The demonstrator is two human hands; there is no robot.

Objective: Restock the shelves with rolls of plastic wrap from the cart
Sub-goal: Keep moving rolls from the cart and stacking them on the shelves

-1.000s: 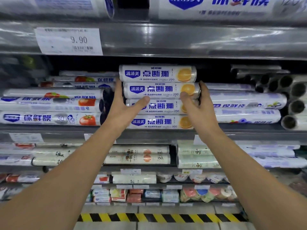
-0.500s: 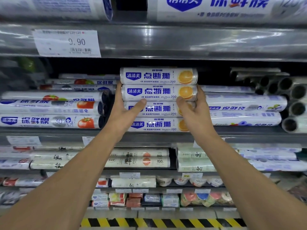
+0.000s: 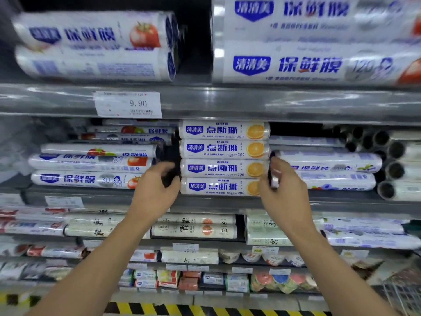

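A stack of several white plastic wrap rolls (image 3: 224,158) with blue labels and orange-slice pictures lies on the middle shelf (image 3: 109,197). My left hand (image 3: 156,190) is at the stack's left end, fingers loosely bent, fingertips against the ends of the two lower rolls. My right hand (image 3: 283,188) is at the right end, fingers bent the same way against the lower rolls' ends. Neither hand plainly grips a roll. The cart is out of sight.
Tomato-labelled wrap rolls (image 3: 91,169) fill the shelf left of the stack, and longer rolls (image 3: 328,172) lie to its right. Large rolls (image 3: 314,42) sit on the shelf above, over a 9.90 price tag (image 3: 128,104). Lower shelves hold more rolls. A yellow-black floor stripe (image 3: 205,310) runs below.
Both hands have come off the front of the stack and moved apart to its two ends, fingers now bent. The camera has tilted upward, showing the shelf above.
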